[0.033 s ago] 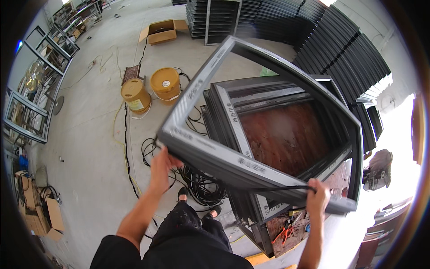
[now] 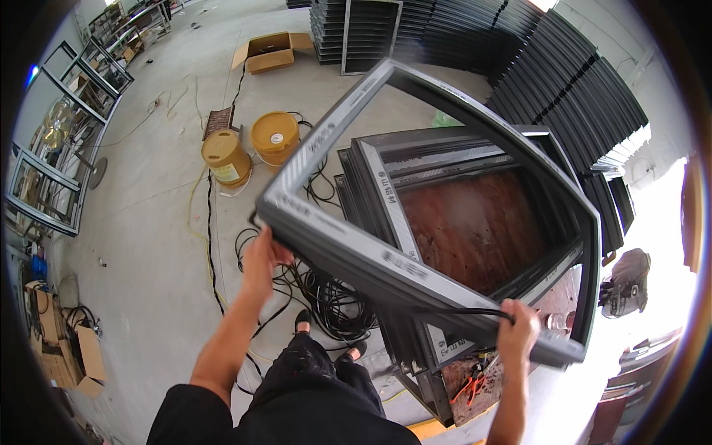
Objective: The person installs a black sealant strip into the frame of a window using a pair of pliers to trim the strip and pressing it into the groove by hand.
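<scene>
Grey frame is held tilted above frame stack | corner left of stack gripped by fingers of left hand; bar and black strip by right hand | weight best shared evenly

Our left hand is at the left corner of a frame, our right hand at its near edge, further right. Below and behind that edge we have a stack of frames, with pliers in front of it on the counter. Left of the stack, a cable coil lies on the floor; beyond it we see two buckets, side by side, and behind them an open carton. More piled frames stand behind our stack, toward the right.
</scene>
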Motion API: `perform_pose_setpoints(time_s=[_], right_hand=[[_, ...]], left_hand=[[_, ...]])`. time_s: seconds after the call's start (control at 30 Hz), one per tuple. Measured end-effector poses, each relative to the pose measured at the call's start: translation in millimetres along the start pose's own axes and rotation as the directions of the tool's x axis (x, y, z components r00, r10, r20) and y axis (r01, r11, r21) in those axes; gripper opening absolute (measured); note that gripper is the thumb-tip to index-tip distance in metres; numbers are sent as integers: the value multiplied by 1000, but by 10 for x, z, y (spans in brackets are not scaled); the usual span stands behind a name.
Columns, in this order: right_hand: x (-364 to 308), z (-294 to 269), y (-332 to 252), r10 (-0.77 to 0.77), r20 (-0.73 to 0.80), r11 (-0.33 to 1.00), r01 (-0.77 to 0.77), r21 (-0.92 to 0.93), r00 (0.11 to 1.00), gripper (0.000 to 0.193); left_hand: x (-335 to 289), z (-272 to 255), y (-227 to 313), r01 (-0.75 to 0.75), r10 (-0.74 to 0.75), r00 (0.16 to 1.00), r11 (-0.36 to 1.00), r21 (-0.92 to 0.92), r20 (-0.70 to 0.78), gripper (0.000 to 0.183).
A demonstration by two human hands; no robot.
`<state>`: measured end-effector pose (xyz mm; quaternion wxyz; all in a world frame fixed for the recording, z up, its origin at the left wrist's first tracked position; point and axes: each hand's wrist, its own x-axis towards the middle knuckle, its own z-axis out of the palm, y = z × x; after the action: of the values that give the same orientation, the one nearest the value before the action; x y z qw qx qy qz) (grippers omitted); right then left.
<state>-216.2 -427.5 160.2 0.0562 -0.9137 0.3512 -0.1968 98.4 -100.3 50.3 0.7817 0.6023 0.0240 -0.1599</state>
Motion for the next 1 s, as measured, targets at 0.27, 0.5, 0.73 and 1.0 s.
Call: perform_pose_setpoints(time_s=[0.27, 0.5, 0.73, 1.0], right_hand=[[-3, 11, -1200, -57, -19, 996, 58, 73, 998, 14], [-541, -329, -876, -147, -82, 989, 145, -27, 986, 38], [-1084, -669, -34, -16, -55, 889, -11, -458, 998, 39], [-1168, -740, 511, -80, -51, 962, 64, -264, 996, 43]], left_hand=[[1391, 27, 281, 30, -29, 1000, 999, -30, 6, 47], [1318, -14, 390, 109, -110, 971, 994, 18, 214, 36], [1349, 25, 361, 23, -41, 983, 995, 100, 178, 34], [802, 252, 261, -622, 831, 454, 38, 782, 322, 25]])
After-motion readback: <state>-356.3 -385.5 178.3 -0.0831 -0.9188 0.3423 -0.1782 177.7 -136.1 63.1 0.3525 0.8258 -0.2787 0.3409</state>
